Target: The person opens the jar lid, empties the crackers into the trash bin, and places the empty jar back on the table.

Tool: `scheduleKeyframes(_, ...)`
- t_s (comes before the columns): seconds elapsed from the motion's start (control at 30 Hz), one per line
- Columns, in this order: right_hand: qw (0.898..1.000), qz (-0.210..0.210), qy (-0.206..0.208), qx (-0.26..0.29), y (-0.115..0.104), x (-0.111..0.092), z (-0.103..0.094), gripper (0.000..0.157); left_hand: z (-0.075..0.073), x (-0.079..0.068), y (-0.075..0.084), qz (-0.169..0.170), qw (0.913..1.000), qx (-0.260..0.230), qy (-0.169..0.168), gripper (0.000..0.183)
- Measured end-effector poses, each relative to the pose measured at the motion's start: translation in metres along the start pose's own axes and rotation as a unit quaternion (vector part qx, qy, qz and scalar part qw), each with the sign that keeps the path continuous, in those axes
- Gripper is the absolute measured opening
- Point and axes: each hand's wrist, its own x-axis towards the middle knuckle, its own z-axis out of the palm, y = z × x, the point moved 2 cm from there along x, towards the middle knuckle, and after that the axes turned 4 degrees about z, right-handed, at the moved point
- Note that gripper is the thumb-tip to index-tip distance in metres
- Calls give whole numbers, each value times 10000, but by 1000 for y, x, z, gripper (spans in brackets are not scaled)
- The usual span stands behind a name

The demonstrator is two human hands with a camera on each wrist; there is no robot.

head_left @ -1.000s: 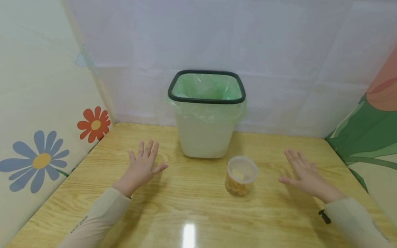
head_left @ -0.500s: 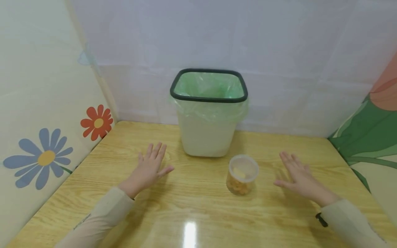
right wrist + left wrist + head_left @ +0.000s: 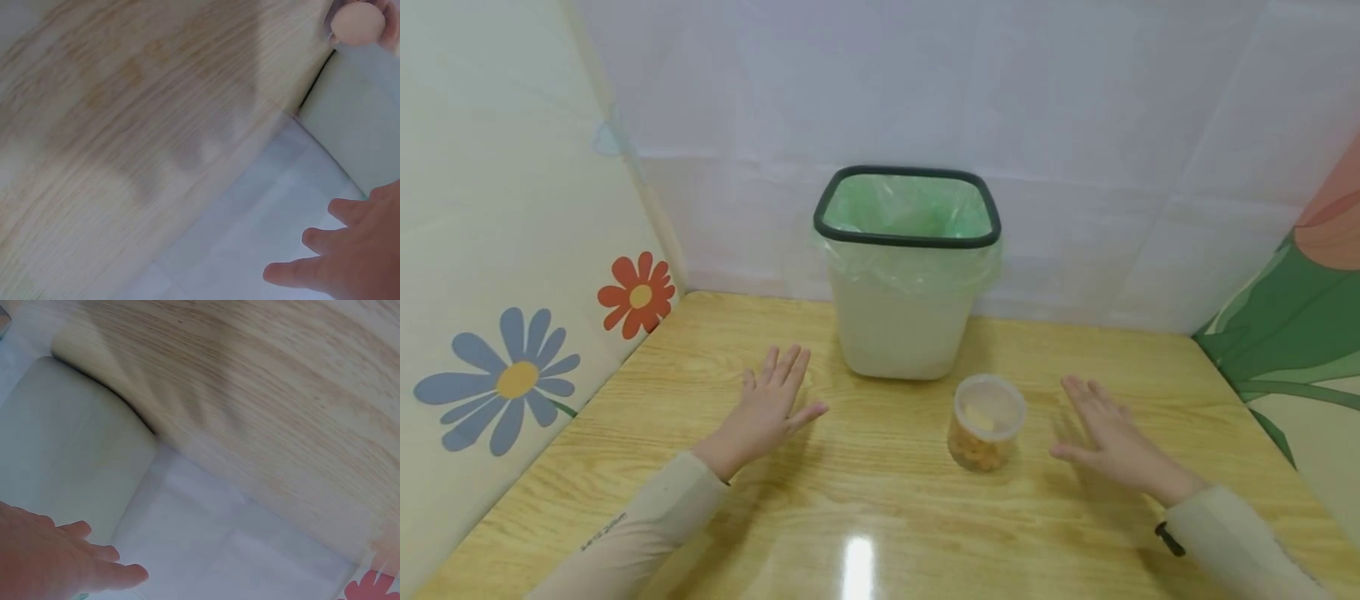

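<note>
My left hand (image 3: pixel 760 421) hovers over the table's left half, fingers straight and thumb spread, holding nothing. On the right, my right hand (image 3: pixel 1112 442) is likewise stretched out and bare, just right of a small clear tub (image 3: pixel 987 425). The tub has a translucent round lid, and orange-yellow pieces show inside; no finger touches it. Behind both hands stands a pale trash can (image 3: pixel 898 325) with a dark rim and a green plastic liner (image 3: pixel 917 271) folded over it. Its side (image 3: pixel 75 444) also shows in the left wrist view, beyond the fingers.
The wood-grain table (image 3: pixel 865 492) ends at a white cloth backdrop (image 3: pixel 1112 167) behind the can. Flower-printed panels flank it, with a blue flower (image 3: pixel 516 379) and a red flower (image 3: pixel 638 296) at left and green leaves (image 3: pixel 1300 308) at right.
Both hands have drifted inward: the left to the right, the right to the left and closer to the tub. The head view has shifted slightly. Tub and trash can stay where they stood.
</note>
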Motion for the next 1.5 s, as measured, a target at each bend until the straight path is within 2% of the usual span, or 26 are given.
scheduleKeyframes(0.57, 9995, -288, -39, -139, -7, 3, 17, 101, 13, 2, 3, 323, 9993, 32, -188, 85)
scheduleKeyframes(0.87, 9992, -350, -182, 23, -12, 4, 22, 101, 18, 4, 10, 595, 9976, 172, -303, 83)
scheduleKeyframes(1.23, 9990, -414, -157, 62, -14, 6, 27, 100, 26, 6, 13, 708, 9967, 227, -332, 84)
scheduleKeyframes(1.5, 9987, -506, -95, 33, -14, 9, 29, 100, 29, 8, 20, 688, 9960, 125, -551, 83)
